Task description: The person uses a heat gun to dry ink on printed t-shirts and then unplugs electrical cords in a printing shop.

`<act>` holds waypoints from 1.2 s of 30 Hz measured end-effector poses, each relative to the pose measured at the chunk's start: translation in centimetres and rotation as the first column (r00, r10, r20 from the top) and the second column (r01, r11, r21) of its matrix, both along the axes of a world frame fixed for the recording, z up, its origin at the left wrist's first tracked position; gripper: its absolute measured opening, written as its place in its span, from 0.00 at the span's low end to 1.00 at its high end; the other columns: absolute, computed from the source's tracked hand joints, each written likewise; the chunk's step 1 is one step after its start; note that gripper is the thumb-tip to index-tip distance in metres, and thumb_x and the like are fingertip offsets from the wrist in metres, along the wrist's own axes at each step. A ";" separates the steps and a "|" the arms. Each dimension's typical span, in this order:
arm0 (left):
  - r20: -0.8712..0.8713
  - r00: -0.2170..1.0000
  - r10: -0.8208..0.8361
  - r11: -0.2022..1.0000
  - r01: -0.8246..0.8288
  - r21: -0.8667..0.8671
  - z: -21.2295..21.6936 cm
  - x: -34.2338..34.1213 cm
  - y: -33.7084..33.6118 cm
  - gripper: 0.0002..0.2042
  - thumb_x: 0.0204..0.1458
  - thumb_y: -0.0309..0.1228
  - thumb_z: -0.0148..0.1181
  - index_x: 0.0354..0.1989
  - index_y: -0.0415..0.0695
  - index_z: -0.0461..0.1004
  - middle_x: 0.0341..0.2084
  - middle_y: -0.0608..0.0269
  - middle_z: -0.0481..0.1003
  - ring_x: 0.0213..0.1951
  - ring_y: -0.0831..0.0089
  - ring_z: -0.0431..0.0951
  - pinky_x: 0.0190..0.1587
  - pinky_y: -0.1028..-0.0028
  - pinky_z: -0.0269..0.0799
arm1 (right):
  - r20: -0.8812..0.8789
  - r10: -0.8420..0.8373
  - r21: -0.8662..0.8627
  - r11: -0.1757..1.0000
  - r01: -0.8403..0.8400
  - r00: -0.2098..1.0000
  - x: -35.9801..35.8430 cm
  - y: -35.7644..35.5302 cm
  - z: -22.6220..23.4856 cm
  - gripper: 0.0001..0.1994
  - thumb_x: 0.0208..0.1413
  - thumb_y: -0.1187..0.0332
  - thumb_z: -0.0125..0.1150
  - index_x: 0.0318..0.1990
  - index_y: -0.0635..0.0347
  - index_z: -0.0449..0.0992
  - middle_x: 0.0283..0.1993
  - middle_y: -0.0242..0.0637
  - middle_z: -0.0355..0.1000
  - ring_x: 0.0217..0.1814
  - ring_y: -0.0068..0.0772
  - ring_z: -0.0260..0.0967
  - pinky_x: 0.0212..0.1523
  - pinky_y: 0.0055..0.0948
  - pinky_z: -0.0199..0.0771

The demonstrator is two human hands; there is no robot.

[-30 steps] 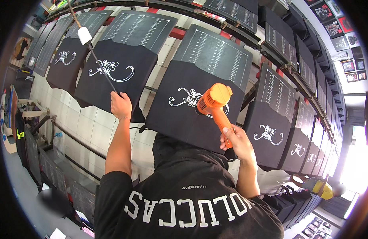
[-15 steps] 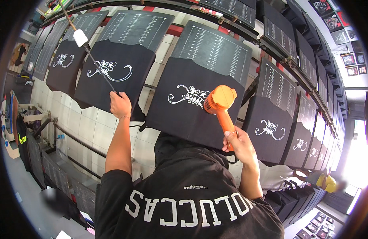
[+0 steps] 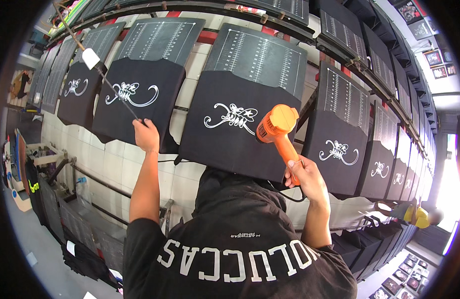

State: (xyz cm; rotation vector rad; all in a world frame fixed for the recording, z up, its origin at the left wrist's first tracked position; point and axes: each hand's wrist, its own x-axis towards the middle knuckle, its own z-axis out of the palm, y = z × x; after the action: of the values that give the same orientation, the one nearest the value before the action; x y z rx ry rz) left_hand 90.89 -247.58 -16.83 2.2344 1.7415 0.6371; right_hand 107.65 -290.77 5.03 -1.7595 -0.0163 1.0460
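Note:
My right hand (image 3: 309, 179) is closed around the handle of an orange heat gun or hair dryer (image 3: 281, 122). Its nozzle points left, just right of the white line-art print (image 3: 235, 117) on a black shirt panel (image 3: 215, 144). That fabric lies over a dark board with ruled marks (image 3: 257, 55). My left hand (image 3: 146, 135) grips the lower end of a thin, taut cord or rod (image 3: 118, 94), which slants to the upper left and carries a white piece (image 3: 91, 58). Behind this hand lies another printed black panel (image 3: 140, 112).
More boards with printed black fabric run left and right, such as one panel (image 3: 339, 169). A metal rail (image 3: 334, 50) passes behind them, with a second row beyond. At the far right a person in yellow (image 3: 416, 215) stands. A dark cable (image 3: 294, 200) hangs below my right hand.
The view has shifted slightly. The orange blower has moved a little right relative to the print, with its handle swung right. My left hand keeps its hold on the cord or rod.

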 end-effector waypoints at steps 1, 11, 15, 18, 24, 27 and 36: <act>0.084 0.996 -0.013 0.997 0.019 -0.072 -0.2 -0.6 0.1 0.16 0.64 0.40 0.47 0.44 0.38 0.69 0.41 0.46 0.80 0.42 0.46 0.81 0.41 0.52 0.75 | -0.011 -0.010 0.002 1.000 0.010 1.000 0.2 -0.2 0.0 0.15 0.66 0.60 0.57 0.47 0.66 0.73 0.27 0.29 0.71 0.25 0.18 0.71 0.28 0.20 0.73; 0.547 0.527 -0.651 -0.081 0.668 -0.740 13.1 -3.2 -9.4 0.21 0.70 0.42 0.43 0.42 0.37 0.79 0.58 0.52 0.74 0.61 0.61 0.71 0.66 0.64 0.61 | 0.020 -0.075 -0.019 0.997 0.076 0.997 0.1 -1.5 -0.3 0.15 0.67 0.60 0.57 0.47 0.65 0.73 0.27 0.29 0.71 0.25 0.18 0.70 0.28 0.20 0.72; 0.598 0.373 -0.710 -0.324 0.580 -0.747 16.3 -0.9 -11.0 0.21 0.70 0.43 0.44 0.52 0.40 0.79 0.60 0.55 0.72 0.65 0.62 0.68 0.66 0.67 0.61 | 0.010 -0.166 0.026 0.986 0.166 0.986 0.2 -2.1 -0.4 0.14 0.67 0.61 0.56 0.48 0.66 0.74 0.27 0.29 0.70 0.24 0.18 0.70 0.27 0.20 0.71; 0.554 0.276 -0.785 -0.375 0.501 -0.780 16.5 0.7 -12.1 0.22 0.70 0.44 0.42 0.56 0.41 0.76 0.60 0.56 0.72 0.64 0.62 0.69 0.66 0.68 0.60 | 0.002 -0.165 0.010 0.986 0.165 0.986 0.5 -2.7 -0.4 0.17 0.67 0.58 0.55 0.48 0.65 0.73 0.28 0.31 0.70 0.24 0.19 0.70 0.27 0.20 0.71; 0.682 0.201 -0.703 -0.531 0.489 -0.692 14.1 3.4 -13.7 0.22 0.72 0.42 0.39 0.64 0.41 0.69 0.60 0.58 0.72 0.64 0.65 0.69 0.68 0.69 0.59 | 0.033 -0.265 0.011 0.964 0.265 0.964 0.5 -2.2 0.0 0.13 0.67 0.60 0.56 0.44 0.64 0.72 0.27 0.29 0.70 0.25 0.18 0.70 0.27 0.20 0.72; 0.755 0.327 -0.569 -0.570 0.505 -0.648 11.9 3.9 -14.0 0.23 0.72 0.41 0.39 0.64 0.37 0.69 0.60 0.59 0.71 0.64 0.69 0.68 0.67 0.70 0.59 | 0.033 -0.299 0.033 0.954 0.298 0.954 1.0 -2.5 -0.1 0.14 0.67 0.59 0.56 0.44 0.64 0.73 0.27 0.29 0.70 0.25 0.18 0.70 0.27 0.20 0.72; 0.652 0.214 -0.727 -0.430 0.600 -0.675 9.6 4.1 -11.6 0.19 0.67 0.35 0.50 0.63 0.39 0.70 0.55 0.57 0.75 0.57 0.69 0.73 0.64 0.69 0.64 | 0.128 -0.290 0.020 0.957 0.290 0.949 1.9 -1.5 -1.2 0.18 0.67 0.55 0.53 0.46 0.64 0.73 0.27 0.31 0.70 0.24 0.21 0.70 0.26 0.20 0.72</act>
State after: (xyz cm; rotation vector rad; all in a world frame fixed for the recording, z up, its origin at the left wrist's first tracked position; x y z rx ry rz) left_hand 95.00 -259.19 -7.21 1.6737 -0.0697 -0.7891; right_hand 109.52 -292.30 3.88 -1.7629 0.1568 0.7179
